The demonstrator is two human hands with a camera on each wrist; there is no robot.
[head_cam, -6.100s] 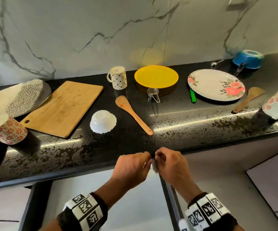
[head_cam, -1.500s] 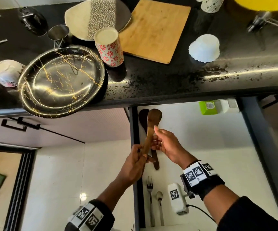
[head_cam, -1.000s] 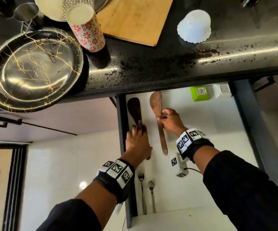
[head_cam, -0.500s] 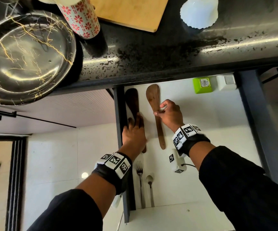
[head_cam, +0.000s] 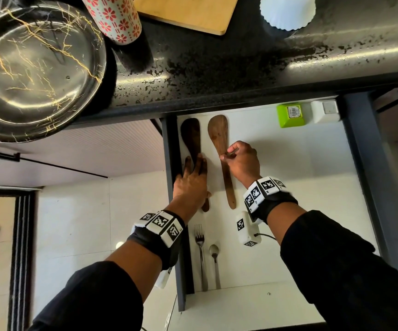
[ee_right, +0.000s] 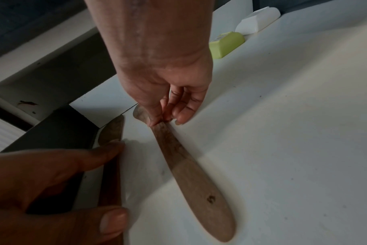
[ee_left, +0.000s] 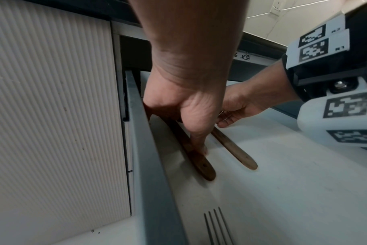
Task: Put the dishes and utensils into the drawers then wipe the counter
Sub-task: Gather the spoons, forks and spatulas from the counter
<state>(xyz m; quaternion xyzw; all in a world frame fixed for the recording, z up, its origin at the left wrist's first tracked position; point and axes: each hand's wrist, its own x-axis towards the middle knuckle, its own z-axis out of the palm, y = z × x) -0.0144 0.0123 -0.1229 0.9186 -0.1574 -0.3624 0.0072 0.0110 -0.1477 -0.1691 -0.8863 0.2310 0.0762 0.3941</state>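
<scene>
Two wooden spatulas lie side by side on the floor of the open white drawer [head_cam: 288, 187]. The dark spatula [head_cam: 191, 137] runs along the drawer's left wall, and my left hand [head_cam: 194, 164] rests flat on its handle with straight fingers. The lighter spatula [head_cam: 219, 136] lies to its right; my right hand [head_cam: 225, 156] pinches its neck between thumb and fingertips. The right wrist view shows that pinch on the lighter spatula [ee_right: 191, 174], with the left hand [ee_right: 52, 182] over the dark spatula [ee_right: 112, 131]. In the left wrist view, both handles, dark [ee_left: 201, 164] and lighter [ee_left: 237, 154], lie flat.
A fork [head_cam: 200, 249] and spoon [head_cam: 214, 256] lie nearer in the drawer; a green box [head_cam: 291, 115] and white box [head_cam: 324, 111] sit at its back. On the black counter [head_cam: 217, 68] stand a gold-veined black plate [head_cam: 35, 70], floral cup [head_cam: 114, 17], cutting board [head_cam: 188, 13] and upturned white bowl [head_cam: 287, 11].
The lighter spatula, held above the drawer by both hands, now lies down beside the dark one. My left hand has let go of it and settled on the dark spatula.
</scene>
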